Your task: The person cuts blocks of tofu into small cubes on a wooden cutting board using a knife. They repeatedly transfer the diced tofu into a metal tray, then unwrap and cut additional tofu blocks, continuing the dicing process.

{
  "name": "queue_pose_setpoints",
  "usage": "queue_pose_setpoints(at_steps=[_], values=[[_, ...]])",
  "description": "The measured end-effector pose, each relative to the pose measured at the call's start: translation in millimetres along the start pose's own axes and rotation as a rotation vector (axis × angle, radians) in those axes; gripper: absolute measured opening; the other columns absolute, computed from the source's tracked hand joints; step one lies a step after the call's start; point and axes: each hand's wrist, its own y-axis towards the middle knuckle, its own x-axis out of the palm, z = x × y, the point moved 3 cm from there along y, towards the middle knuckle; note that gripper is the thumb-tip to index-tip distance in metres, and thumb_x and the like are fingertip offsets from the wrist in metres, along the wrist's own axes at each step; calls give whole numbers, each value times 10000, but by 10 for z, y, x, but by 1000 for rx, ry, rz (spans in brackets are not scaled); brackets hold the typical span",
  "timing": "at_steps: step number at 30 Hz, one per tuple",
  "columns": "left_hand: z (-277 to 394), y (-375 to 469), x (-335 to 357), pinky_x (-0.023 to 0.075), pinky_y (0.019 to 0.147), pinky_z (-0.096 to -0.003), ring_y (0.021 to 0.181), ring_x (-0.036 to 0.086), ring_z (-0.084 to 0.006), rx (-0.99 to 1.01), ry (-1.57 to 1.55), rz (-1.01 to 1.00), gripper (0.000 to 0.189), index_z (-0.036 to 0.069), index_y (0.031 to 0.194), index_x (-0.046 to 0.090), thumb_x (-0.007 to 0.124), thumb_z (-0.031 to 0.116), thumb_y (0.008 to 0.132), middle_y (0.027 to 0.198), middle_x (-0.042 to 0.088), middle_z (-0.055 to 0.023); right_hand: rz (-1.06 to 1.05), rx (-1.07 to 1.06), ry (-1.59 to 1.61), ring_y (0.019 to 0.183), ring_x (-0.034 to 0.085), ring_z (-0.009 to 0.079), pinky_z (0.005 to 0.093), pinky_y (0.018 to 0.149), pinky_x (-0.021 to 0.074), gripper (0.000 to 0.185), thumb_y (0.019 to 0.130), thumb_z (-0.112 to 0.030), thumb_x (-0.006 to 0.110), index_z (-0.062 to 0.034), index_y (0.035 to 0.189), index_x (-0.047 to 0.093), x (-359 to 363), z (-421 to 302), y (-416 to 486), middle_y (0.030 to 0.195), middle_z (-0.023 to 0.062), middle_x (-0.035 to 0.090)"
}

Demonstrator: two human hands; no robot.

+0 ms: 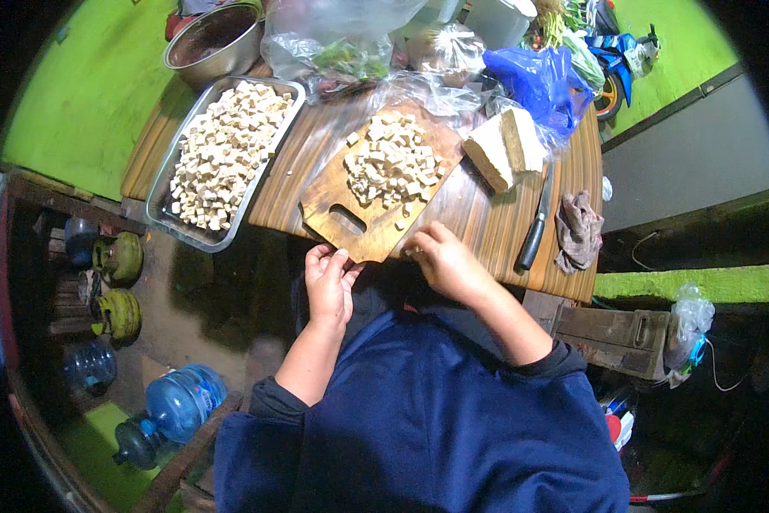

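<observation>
My left hand (pixel 330 282) grips the near end of a wooden cutting board (pixel 363 238), thumb on top, below its handle slot. A heap of small pale cubes (pixel 394 160), apparently tempeh, lies on the board. Just right of the board's near end is my right hand (pixel 445 263), its fingers curled over the table edge. A small pale bit shows at those fingertips, but whether they hold it is unclear. More such cubes (pixel 224 151) fill a metal tray (pixel 155 204) on the left. Blocks of tempeh (pixel 506 151), white with brown sides, sit right of the board.
A black-handled knife (pixel 536 224) and a crumpled cloth (pixel 578 232) lie at the right of the wood-grained table (pixel 288 192). Along the back stand a metal pot (pixel 214 45), clear plastic bags (pixel 333 51) and a blue bag (pixel 538 83). Water jugs (pixel 182 401) and green gas cylinders (pixel 118 256) occupy the floor at left.
</observation>
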Motion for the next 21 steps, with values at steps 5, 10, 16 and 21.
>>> queue_pose_setpoints(at_steps=[5, 10, 16, 21], values=[[56, -56, 90, 503, 769, -379, 880, 573, -208, -67, -54, 15, 246, 64, 1060, 413, 550, 54, 856, 996, 548, -88, -6, 104, -7, 857, 537, 369, 419, 760, 463, 165, 799, -7, 560, -22, 963, 549, 73, -5, -5, 897, 177, 517], [126, -67, 198, 516, 764, -365, 897, 596, -205, -25, -100, -58, 241, 62, 1086, 460, 549, 71, 862, 1023, 575, -86, -62, -26, -102, 837, 534, 381, 422, 736, 467, 174, 779, 15, 548, -9, 950, 523, 61, -41, -14, 884, 188, 511], [130, 195, 318, 508, 834, -382, 964, 599, -209, -118, -24, -241, 316, 53, 1143, 495, 608, 92, 851, 1039, 594, -84, -88, 32, -76, 861, 556, 371, 410, 719, 486, 266, 750, 22, 586, -13, 1009, 536, 56, 67, -55, 925, 184, 536], [158, 233, 328, 488, 869, -398, 989, 584, -219, -204, -105, -292, 384, 70, 1185, 453, 620, 72, 840, 1051, 579, -84, -26, 295, 95, 768, 617, 231, 320, 701, 511, 177, 800, -50, 622, -41, 975, 600, -537, 177, 89, 890, 133, 602]])
